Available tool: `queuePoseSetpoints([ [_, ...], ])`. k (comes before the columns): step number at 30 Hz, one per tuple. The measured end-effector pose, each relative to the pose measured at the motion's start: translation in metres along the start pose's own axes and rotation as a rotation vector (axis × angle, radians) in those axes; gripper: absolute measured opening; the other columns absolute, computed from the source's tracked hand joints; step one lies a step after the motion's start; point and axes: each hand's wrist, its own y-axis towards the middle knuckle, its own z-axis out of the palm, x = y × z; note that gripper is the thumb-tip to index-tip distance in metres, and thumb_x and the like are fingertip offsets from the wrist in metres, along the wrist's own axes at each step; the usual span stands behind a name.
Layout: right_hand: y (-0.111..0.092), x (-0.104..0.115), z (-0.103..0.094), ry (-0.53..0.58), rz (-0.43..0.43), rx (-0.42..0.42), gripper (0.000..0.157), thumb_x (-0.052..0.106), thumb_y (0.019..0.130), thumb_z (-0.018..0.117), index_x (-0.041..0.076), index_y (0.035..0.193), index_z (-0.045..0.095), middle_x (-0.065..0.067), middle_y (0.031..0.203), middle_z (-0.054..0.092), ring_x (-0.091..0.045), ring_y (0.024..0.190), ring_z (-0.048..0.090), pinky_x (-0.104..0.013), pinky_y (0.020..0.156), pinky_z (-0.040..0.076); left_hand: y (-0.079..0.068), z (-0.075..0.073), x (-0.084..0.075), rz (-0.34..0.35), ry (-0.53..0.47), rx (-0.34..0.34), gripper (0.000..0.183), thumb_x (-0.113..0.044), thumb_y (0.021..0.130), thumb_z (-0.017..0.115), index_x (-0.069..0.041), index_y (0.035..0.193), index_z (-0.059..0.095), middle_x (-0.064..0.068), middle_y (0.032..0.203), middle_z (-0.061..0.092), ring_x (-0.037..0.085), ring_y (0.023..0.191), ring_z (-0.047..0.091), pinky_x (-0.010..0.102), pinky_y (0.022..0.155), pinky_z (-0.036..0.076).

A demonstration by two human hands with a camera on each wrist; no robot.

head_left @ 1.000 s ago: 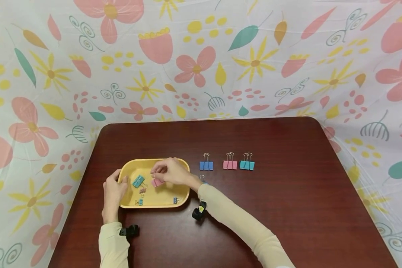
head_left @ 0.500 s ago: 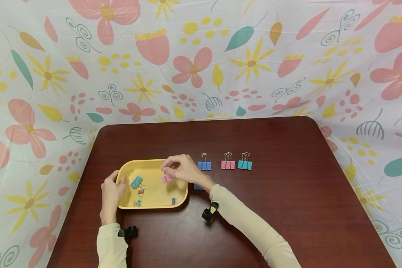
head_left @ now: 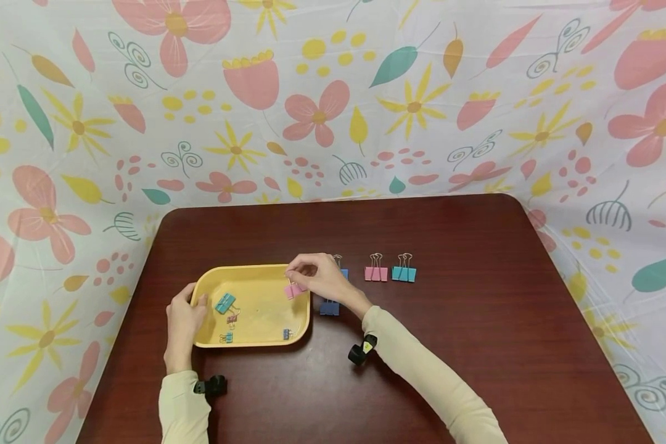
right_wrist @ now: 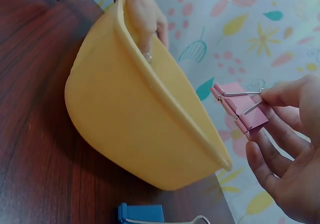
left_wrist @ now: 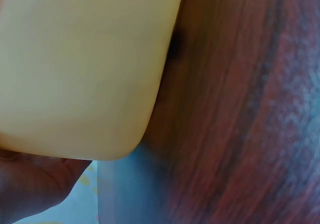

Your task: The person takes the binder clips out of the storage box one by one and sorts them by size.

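On the surface (head_left: pixel 422 370), a yellow tray (head_left: pixel 266 314) is gripped at its left end by the left hand (head_left: pixel 184 320), thumb inside the rim. Over its right end, a pink binder clip (head_left: pixel 295 291) is pinched in the right hand (head_left: pixel 324 279). Farther off, a second pink clip (head_left: pixel 376 274) is placed beside a teal clip (head_left: pixel 404 275).

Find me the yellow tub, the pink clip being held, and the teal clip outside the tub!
Yellow tub (right_wrist: pixel 127 114), right wrist view: on its outer wall.
Held pink clip (right_wrist: pixel 242 102), right wrist view: on its pink body.
Outside teal clip (head_left: pixel 403 275), head view: on its teal body.
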Motion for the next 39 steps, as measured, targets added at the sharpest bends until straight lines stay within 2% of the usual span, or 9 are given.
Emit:
queuePoseSetpoints([
  [10,-0.009,0.001,-0.014,-0.024,-0.005,-0.045,0.005,0.017,0.094,0.072,0.015,0.096,0.076,0.001,0.082,0.075,-0.013,0.073,0.068,-0.026,0.07,0.056,-0.003,-0.002,-0.001,-0.015,-0.008,0.029,0.035,-0.013,0.101,0.059,-0.009,0.135,0.062,0.029,0.119,0.066,0.04,0.094,0.068,0.042,0.065,0.059],
  [17,-0.017,-0.001,-0.028,-0.033,-0.01,-0.085,0.005,0.018,0.094,0.072,0.015,0.095,0.076,0.004,0.08,0.074,-0.021,0.074,0.069,-0.04,0.071,0.056,-0.004,-0.002,-0.001,-0.027,-0.011,0.042,0.036,-0.013,0.101,0.059,-0.008,0.136,0.061,0.03,0.119,0.066,0.04,0.093,0.068,0.042,0.064,0.059],
  [22,-0.025,-0.004,-0.038,-0.045,0.012,-0.103,0.004,0.018,0.094,0.072,0.016,0.095,0.075,0.004,0.081,0.075,-0.026,0.074,0.07,-0.043,0.071,0.056,-0.003,-0.002,0.0,-0.021,-0.007,0.036,0.035,-0.014,0.102,0.057,-0.009,0.136,0.061,0.029,0.118,0.066,0.039,0.093,0.068,0.041,0.064,0.059],
  [26,-0.032,-0.008,-0.047,-0.073,0.027,-0.114,0.004,0.02,0.095,0.072,0.019,0.096,0.075,0.005,0.082,0.074,-0.026,0.077,0.07,-0.036,0.068,0.056,-0.002,-0.001,0.0,-0.013,-0.001,0.033,0.035,-0.014,0.102,0.057,-0.009,0.135,0.061,0.028,0.117,0.067,0.038,0.092,0.068,0.04,0.063,0.059],
  [29,-0.039,-0.009,-0.055,-0.099,0.038,-0.125,0.005,0.022,0.095,0.072,0.019,0.097,0.075,0.005,0.083,0.073,-0.02,0.076,0.068,-0.03,0.066,0.054,-0.002,-0.001,0.0,-0.009,-0.002,0.035,0.035,-0.014,0.102,0.057,-0.008,0.136,0.061,0.029,0.117,0.067,0.039,0.092,0.068,0.041,0.063,0.059],
  [34,-0.048,-0.013,-0.066,-0.135,0.047,-0.163,0.005,0.02,0.095,0.072,0.019,0.097,0.076,0.004,0.083,0.073,-0.014,0.076,0.067,-0.03,0.067,0.054,-0.002,-0.001,-0.001,-0.013,0.001,0.033,0.035,-0.014,0.101,0.058,-0.009,0.136,0.061,0.028,0.12,0.067,0.04,0.095,0.068,0.042,0.066,0.059],
  [39,-0.058,-0.018,-0.075,-0.151,0.074,-0.185,0.006,0.018,0.095,0.071,0.015,0.097,0.076,0.004,0.082,0.073,-0.013,0.075,0.067,-0.029,0.069,0.054,-0.003,-0.001,-0.001,-0.02,-0.001,0.041,0.035,-0.014,0.102,0.057,-0.009,0.136,0.061,0.028,0.12,0.066,0.04,0.095,0.067,0.042,0.066,0.06],
])
